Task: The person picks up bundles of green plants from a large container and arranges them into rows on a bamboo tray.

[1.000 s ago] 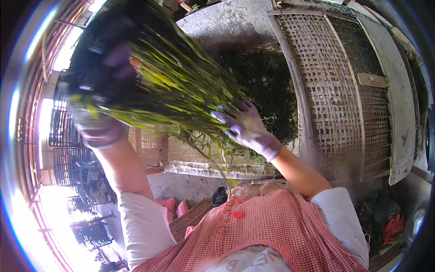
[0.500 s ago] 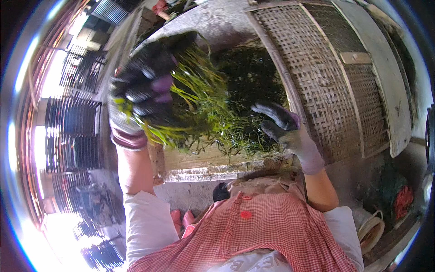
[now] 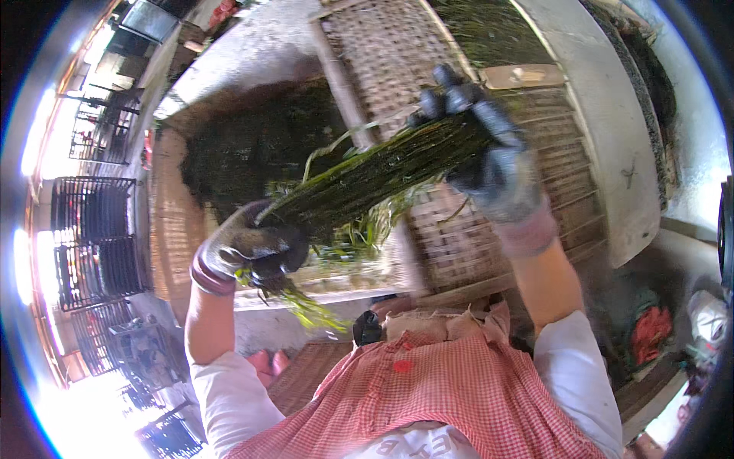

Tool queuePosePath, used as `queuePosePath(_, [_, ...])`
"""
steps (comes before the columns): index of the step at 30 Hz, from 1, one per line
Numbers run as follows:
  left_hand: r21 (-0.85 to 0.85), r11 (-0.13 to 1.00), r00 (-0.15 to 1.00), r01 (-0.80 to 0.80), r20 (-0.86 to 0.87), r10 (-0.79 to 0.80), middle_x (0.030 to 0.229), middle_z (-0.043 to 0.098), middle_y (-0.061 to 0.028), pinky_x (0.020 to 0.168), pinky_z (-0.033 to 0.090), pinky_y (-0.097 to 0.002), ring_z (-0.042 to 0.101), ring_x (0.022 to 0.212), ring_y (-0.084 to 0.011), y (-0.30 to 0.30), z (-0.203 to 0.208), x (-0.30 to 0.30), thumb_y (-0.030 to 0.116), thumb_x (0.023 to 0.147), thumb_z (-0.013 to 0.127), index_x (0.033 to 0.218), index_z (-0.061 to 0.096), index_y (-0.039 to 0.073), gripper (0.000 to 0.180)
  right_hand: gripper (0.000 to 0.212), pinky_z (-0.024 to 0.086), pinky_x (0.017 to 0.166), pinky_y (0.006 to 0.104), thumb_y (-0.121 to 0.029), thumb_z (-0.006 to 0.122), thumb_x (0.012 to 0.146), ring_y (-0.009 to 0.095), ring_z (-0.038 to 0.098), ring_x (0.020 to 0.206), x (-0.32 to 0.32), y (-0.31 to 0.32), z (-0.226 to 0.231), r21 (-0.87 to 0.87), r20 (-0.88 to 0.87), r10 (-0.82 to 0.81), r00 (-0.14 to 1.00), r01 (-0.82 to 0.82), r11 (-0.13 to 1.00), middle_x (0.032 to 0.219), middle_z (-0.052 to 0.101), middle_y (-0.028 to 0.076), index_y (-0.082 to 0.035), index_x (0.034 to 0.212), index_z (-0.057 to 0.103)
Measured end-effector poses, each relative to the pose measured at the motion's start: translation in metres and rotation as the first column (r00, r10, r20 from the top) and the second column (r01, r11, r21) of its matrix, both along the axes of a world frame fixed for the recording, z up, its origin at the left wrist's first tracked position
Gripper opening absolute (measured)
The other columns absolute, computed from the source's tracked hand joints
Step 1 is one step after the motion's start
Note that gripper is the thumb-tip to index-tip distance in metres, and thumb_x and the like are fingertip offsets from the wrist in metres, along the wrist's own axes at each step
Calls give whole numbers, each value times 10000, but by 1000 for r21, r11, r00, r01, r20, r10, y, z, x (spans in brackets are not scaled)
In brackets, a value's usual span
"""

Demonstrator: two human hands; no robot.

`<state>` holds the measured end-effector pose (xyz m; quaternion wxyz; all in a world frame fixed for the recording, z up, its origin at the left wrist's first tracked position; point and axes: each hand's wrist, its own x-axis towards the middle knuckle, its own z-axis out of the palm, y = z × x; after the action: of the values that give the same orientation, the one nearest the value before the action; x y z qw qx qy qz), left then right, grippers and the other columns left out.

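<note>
A long bundle of wet dark-green grass-like strands (image 3: 375, 180) stretches slantwise in front of me, its right end higher than its left. My left hand (image 3: 256, 245), in a dark-coated glove, is closed around the lower left end. Loose yellow-green strands (image 3: 306, 310) hang out beneath that hand. My right hand (image 3: 489, 149), gloved the same way, grips the upper right end with its fingers curled around it. Behind the bundle, a heap of the same dark strands (image 3: 260, 145) lies in a wooden-edged trough (image 3: 172, 222). Brighter loose strands (image 3: 359, 237) lie at the trough's near side.
To the right of the trough stands a woven bamboo panel (image 3: 382, 53), with more green strands (image 3: 493, 34) lying in its far section. A pale board (image 3: 612, 145) runs along the far right. Dark slatted racks (image 3: 92, 206) line the left. A red bundle (image 3: 650, 333) lies at lower right.
My right hand has moved up and right and now holds the bundle's end. My left hand has come down. The tangled strands are now drawn out straight between both hands. The view has shifted right.
</note>
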<state>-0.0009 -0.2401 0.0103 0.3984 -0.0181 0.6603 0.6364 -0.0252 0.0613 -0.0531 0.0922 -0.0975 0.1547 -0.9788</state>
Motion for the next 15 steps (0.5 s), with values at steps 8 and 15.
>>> queuePosePath(8, [36,946,881,323,-377,-286,835,627,-117,601,467,-246,580,658,-137,246,-48,-102,310,832,609,990,622,-46,389,373,414,993,373,-133,407,968,247,459,1188,-65,290,25,498,-125,-128,984,174,850,1243,518,117,1,1316,389])
queuePosePath(15, [-656,620,463,431,-429,-776,1177,548,-96,884,438,-255,552,964,-145,284,-141,-183,146,919,494,1241,493,10,350,240,483,530,318,13,516,815,146,553,711,-139,397,-139,-138,-13,668,744,661,-738,817,565,89,-75,1038,504])
